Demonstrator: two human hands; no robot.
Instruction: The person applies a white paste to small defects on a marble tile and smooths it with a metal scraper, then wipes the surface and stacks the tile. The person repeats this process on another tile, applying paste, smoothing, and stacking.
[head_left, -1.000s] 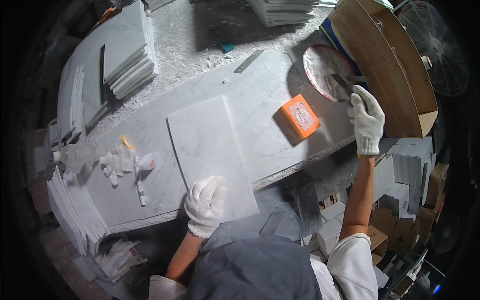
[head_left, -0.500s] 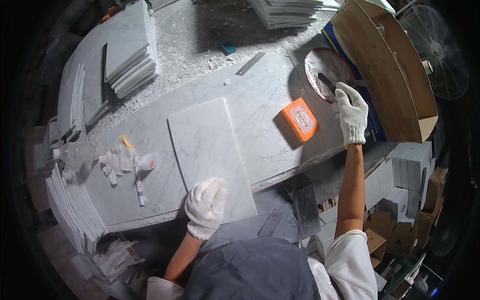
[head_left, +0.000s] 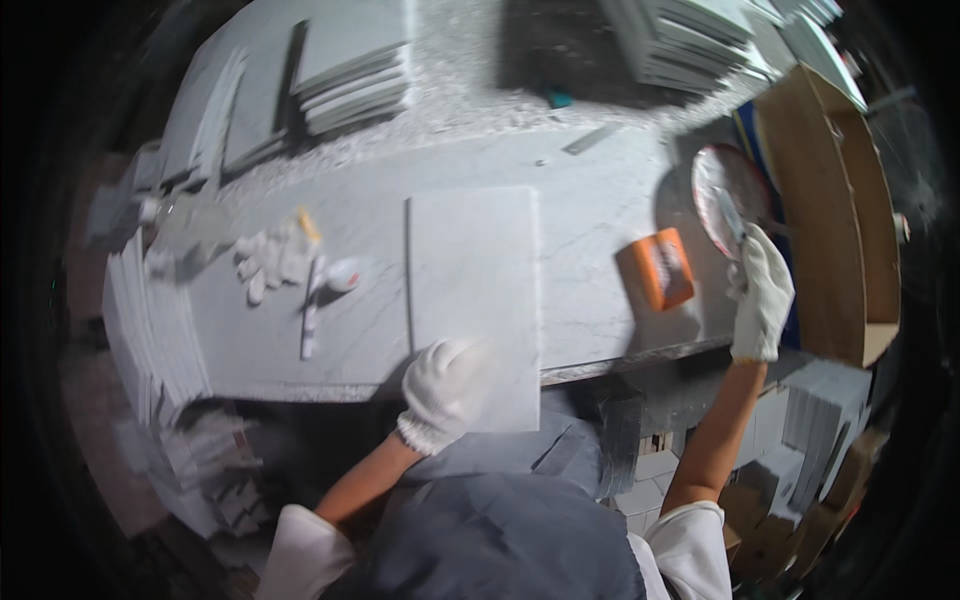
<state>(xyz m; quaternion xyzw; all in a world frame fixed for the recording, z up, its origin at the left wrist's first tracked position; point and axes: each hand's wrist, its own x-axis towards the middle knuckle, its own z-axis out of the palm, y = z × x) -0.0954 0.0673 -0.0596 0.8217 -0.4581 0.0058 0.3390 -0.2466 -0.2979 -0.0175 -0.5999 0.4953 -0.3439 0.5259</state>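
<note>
A pale, grey-veined marble tile [head_left: 472, 262] lies on the workbench in front of me, its near end jutting past the front edge. My left hand [head_left: 445, 390], in a white knit glove, lies on the tile's near left part with the fingers laid over it, slightly blurred. At the right, my gloved right hand [head_left: 762, 295] is closed around a putty knife [head_left: 731, 212]. Its blade points away from me, over a round tub [head_left: 697, 192] with a red rim and white paste inside. An orange hand pad [head_left: 661, 270] sits left of that hand.
Left on the bench are white gloves [head_left: 275, 255], a small white bottle [head_left: 343, 276], a pen-like stick [head_left: 309, 320] and a clear bottle [head_left: 192, 222]. Tile stacks [head_left: 355, 75] stand at the back. A cardboard box [head_left: 835, 220] borders the right side.
My view has turned, so the bench and tile look straighter. The putty knife's blade now shows lighter over the tub. My left hand remains on the tile.
</note>
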